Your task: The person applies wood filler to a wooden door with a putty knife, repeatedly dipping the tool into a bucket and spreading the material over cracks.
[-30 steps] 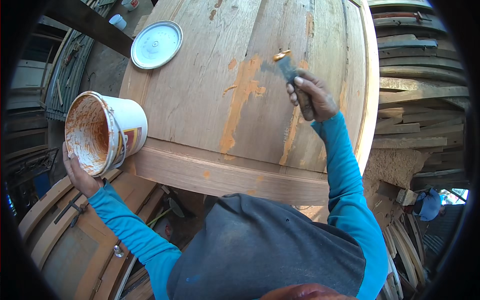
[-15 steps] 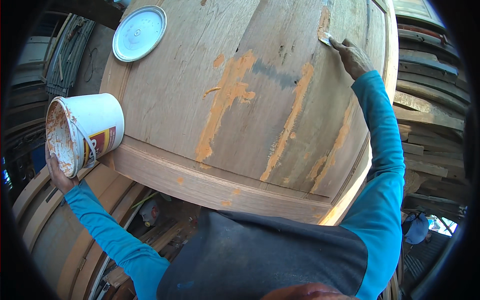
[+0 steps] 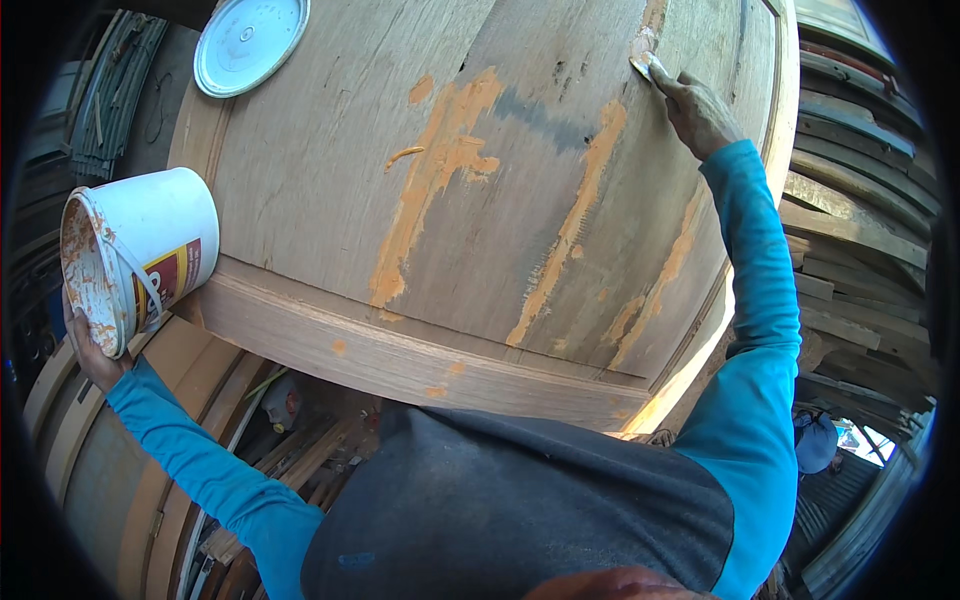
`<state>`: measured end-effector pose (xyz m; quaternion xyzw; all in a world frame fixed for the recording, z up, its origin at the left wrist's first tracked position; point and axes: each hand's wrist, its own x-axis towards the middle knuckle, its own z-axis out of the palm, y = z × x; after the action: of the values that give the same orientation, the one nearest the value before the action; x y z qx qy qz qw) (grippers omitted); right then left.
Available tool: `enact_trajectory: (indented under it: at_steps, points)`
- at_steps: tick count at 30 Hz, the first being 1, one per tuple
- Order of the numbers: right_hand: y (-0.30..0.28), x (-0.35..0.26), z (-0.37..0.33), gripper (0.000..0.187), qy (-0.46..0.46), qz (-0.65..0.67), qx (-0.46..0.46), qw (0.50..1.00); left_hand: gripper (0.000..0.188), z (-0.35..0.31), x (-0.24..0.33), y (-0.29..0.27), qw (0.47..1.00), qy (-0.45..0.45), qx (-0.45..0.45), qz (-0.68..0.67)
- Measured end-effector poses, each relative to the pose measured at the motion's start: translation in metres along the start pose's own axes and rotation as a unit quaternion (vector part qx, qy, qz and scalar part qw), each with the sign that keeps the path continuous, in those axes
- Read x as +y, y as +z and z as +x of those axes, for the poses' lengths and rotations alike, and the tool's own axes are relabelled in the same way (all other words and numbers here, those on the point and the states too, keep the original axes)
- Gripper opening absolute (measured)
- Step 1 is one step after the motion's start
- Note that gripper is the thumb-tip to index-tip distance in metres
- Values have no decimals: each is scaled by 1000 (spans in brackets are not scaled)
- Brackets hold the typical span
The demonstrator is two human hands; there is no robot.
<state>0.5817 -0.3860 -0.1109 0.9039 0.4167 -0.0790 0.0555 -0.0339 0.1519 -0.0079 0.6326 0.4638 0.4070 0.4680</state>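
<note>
My left hand (image 3: 95, 352) grips the rim of a white plastic bucket (image 3: 175, 215), tilted on its side with its mouth toward the left. Orange-brown filler smears its inner wall. At the far right of the wooden panel (image 3: 330, 200), my right hand (image 3: 698, 112) is closed on a putty knife (image 3: 643, 62). Its blade lies against a strip of filler on the wood. Several long streaks of orange filler (image 3: 435, 190) run down the panel. The round white lid (image 3: 250, 45) rests on the panel's far left corner.
Stacked boards (image 3: 850, 230) line the right side. On the left, below the bucket, stand curved wooden frames (image 3: 150, 440). Corrugated sheets (image 3: 118, 100) lean at the far left. A person in a blue cap (image 3: 815, 442) is at the lower right.
The putty knife has moved a little down along the filler strip, toward me. Panel, lid and bucket sit slightly farther left and higher in view.
</note>
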Motion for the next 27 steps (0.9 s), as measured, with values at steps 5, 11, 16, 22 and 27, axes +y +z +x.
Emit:
enact_trajectory:
  at_steps: [5,11,16,22,27]
  points:
    - [-19,-5,-17,61,28,10,-72,997,54,0,0,6,1000,-1,5,-14]
    - [-1,-5,-33,42,-19,30,4,999,55,3,-4,7,999,0,4,-32]
    - [-16,-16,-37,46,12,-16,-52,998,56,-4,-2,9,999,-8,-1,-47]
    - [-22,23,49,44,-42,-38,47,997,53,7,-9,-2,999,3,-8,-38]
    - [-45,-23,61,46,47,-11,-113,992,53,4,-7,-5,1000,3,-3,-10]
